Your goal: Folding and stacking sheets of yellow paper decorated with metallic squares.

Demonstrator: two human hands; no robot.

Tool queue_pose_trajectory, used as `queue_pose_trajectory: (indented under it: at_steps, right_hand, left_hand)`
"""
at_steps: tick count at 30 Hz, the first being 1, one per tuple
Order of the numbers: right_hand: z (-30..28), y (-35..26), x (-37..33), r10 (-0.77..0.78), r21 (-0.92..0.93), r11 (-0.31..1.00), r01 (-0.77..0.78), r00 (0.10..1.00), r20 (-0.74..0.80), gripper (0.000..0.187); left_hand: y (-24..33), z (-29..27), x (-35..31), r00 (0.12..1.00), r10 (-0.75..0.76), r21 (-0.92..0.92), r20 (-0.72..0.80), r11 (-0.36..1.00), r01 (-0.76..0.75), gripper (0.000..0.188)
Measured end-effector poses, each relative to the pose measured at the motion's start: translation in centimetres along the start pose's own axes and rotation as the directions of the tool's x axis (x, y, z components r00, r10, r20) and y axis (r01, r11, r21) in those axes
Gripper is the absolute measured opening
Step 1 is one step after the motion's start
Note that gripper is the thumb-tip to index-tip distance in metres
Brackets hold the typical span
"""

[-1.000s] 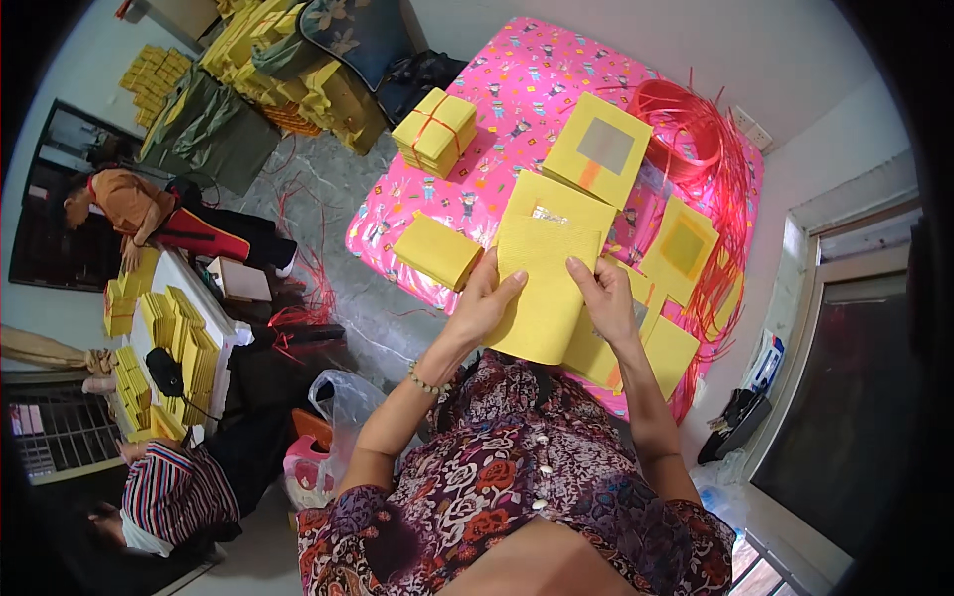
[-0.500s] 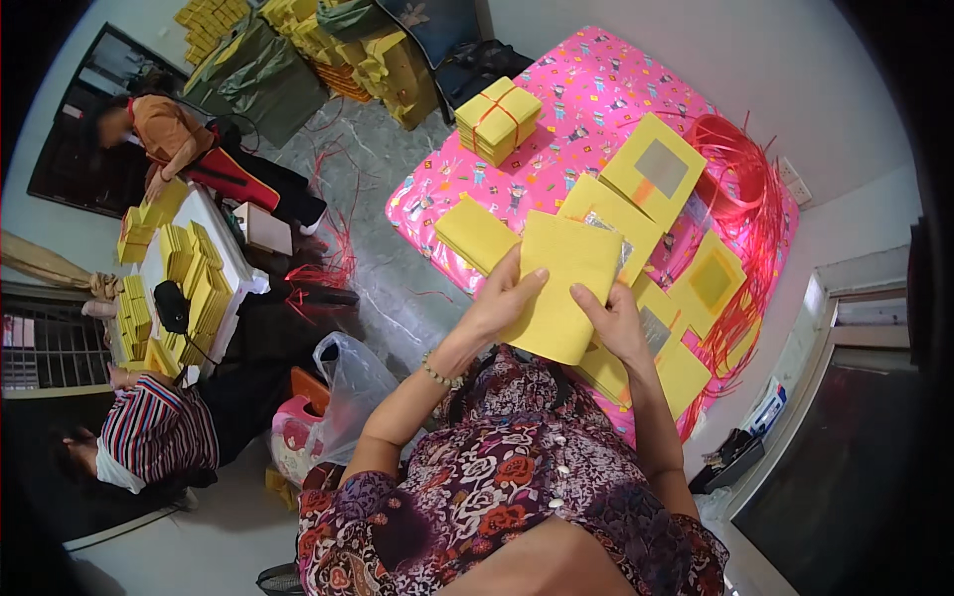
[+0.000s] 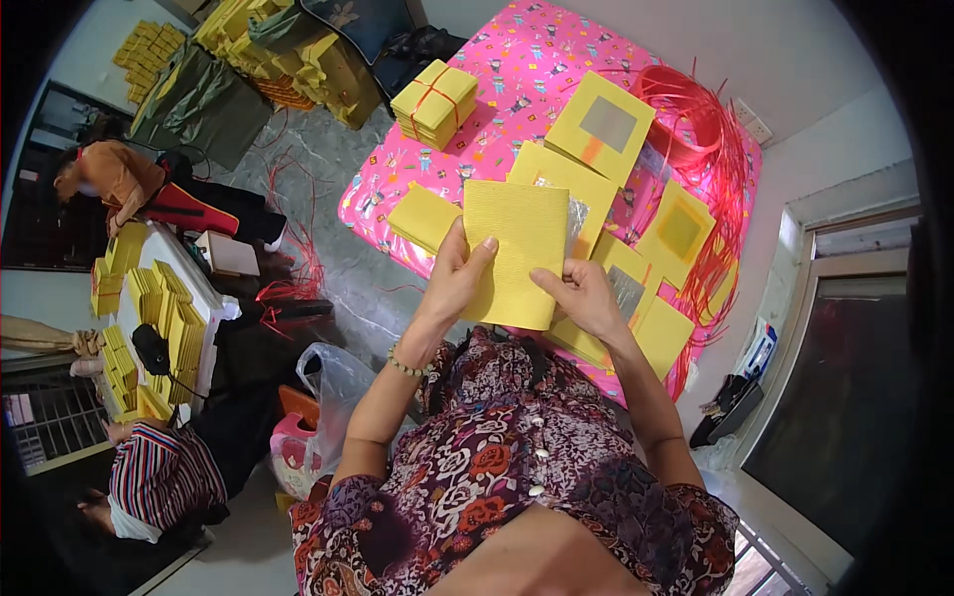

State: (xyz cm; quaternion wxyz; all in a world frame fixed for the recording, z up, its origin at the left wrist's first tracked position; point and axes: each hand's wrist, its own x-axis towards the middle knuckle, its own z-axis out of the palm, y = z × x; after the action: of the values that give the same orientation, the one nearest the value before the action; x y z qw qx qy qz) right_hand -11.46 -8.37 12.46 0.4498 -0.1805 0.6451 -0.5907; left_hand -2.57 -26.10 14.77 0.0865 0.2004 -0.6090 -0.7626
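Observation:
In front of my body I hold a stack of crinkled yellow paper (image 3: 519, 238) by its two sides. My left hand (image 3: 459, 273) is closed on its left edge, the thumb lying on top. My right hand (image 3: 588, 300) grips the lower right edge, also with its thumb on top; the fingers beneath are partly hidden. Just beyond lies a smaller yellow paper stack (image 3: 425, 216). To the right are several flat yellow paper pieces, one bearing a silver square (image 3: 608, 124). A bundle of yellow paper (image 3: 435, 104) tied with red strip stands farther back.
A pink patterned cover (image 3: 512, 50) spreads over the surface ahead. Loose red plastic strips (image 3: 686, 119) lie along its right side. Two people work at a white table (image 3: 214, 298) on the left, among yellow paper stacks. A clear plastic bag (image 3: 343, 387) stands beside my left arm.
The view has shifted, so the surroundings sit farther left and higher. The paper stack in my hands has turned more upright. Both hands keep their hold at its edges.

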Motion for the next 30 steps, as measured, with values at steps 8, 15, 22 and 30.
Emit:
queue_pose_trajectory:
  at_steps: [8,15,22,30]
  right_hand:
    - [0.5,0.8,-1.1,-0.005,0.014,1.000,0.005,0.999,0.046,0.028]
    - [0.0,2.7,-0.5,-0.075,0.097,0.993,0.069,0.995,0.060,0.022]
    - [-1.0,0.6,1.7,-0.213,0.254,0.936,0.244,0.966,-0.144,0.021]
    - [-0.9,-0.5,1.6,-0.126,0.252,0.956,0.152,0.985,-0.115,0.017]
  left_hand:
    - [0.2,0.0,0.0,0.991,0.070,0.055,-0.111,0.996,-0.064,0.039]
    - [0.0,-0.1,0.0,0.976,0.150,0.012,-0.155,0.989,-0.150,0.040]
    - [0.8,-0.4,-0.8,0.997,0.078,0.118,0.028,0.990,-0.081,0.039]
    - [0.0,-1.3,-2.0,0.998,0.012,0.132,0.063,0.991,-0.020,0.036]
